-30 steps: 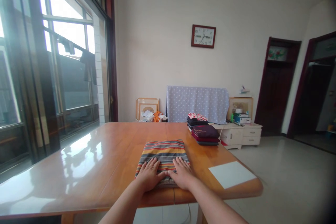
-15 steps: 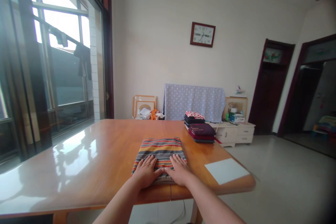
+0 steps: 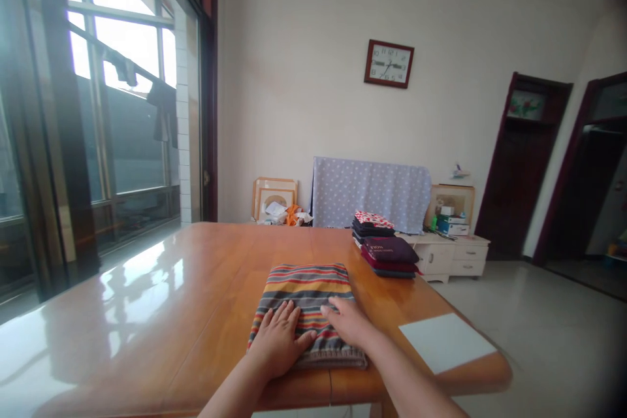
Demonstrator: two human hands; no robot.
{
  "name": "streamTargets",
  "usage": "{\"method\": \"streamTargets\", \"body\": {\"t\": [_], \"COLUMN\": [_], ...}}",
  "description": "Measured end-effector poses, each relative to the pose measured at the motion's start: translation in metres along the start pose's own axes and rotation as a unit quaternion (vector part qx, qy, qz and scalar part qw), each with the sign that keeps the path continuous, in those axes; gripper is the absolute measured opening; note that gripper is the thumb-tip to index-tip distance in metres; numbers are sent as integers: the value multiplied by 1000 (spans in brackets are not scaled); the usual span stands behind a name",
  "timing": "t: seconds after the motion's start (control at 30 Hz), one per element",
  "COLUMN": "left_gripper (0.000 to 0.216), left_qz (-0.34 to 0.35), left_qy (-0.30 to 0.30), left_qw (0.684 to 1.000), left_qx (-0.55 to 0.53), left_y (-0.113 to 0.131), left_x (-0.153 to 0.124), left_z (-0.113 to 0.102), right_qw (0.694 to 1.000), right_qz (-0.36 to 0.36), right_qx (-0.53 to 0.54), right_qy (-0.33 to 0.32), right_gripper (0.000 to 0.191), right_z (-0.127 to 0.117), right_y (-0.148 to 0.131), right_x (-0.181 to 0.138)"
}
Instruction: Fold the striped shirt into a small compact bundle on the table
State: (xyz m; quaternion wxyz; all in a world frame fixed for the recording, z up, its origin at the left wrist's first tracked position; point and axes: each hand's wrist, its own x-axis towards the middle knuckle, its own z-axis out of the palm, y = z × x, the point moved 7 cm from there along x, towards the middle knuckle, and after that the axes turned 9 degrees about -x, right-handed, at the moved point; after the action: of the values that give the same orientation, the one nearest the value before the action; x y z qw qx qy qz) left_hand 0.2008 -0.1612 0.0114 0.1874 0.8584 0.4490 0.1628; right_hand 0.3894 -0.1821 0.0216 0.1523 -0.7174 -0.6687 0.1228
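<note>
A folded striped garment (image 3: 308,286) in grey, orange, red and yellow lies flat near the front edge of the wooden table (image 3: 220,274). Flat on its left front part rests my left hand (image 3: 279,339), fingers spread and thumb pointing right. My right hand (image 3: 347,319) is at the garment's right side, fingers stretched out toward its middle. A ribbed hem shows along the near edge of the fabric. Neither hand grips the cloth.
Two piles of folded clothes stand at the table's far right: a maroon pile (image 3: 389,253) and a dark pile (image 3: 373,225). A white sheet (image 3: 445,342) lies at the right corner. Behind the table are a white cabinet (image 3: 458,255) and a blue spotted cloth (image 3: 369,192).
My right hand has shifted away from my left, up and over the garment's right side, so their thumbs no longer meet. The view has tilted and turned slightly left.
</note>
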Motion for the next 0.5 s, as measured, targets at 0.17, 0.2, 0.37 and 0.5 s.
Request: {"method": "streamTargets", "body": {"t": [0.17, 0.2, 0.37, 0.5], "left_gripper": [92, 91, 89, 88], "left_qz": [-7, -8, -12, -10], "left_qy": [-6, -8, -10, -7], "left_qw": [1000, 1000, 1000, 999], "left_qx": [-12, -15, -25, -34], "left_y": [3, 4, 5, 2], "left_x": [-2, -2, -3, -2], "left_z": [-3, -4, -7, -3], "right_qw": [994, 993, 991, 991], "right_qz": [-22, -20, -16, 0], "right_qx": [-25, -37, -99, -134], "right_qy": [105, 115, 86, 7], "right_gripper": [68, 69, 75, 80], "right_z": [-29, -30, -9, 27], "right_y": [-29, -35, -58, -50], "right_x": [41, 51, 100, 119]}}
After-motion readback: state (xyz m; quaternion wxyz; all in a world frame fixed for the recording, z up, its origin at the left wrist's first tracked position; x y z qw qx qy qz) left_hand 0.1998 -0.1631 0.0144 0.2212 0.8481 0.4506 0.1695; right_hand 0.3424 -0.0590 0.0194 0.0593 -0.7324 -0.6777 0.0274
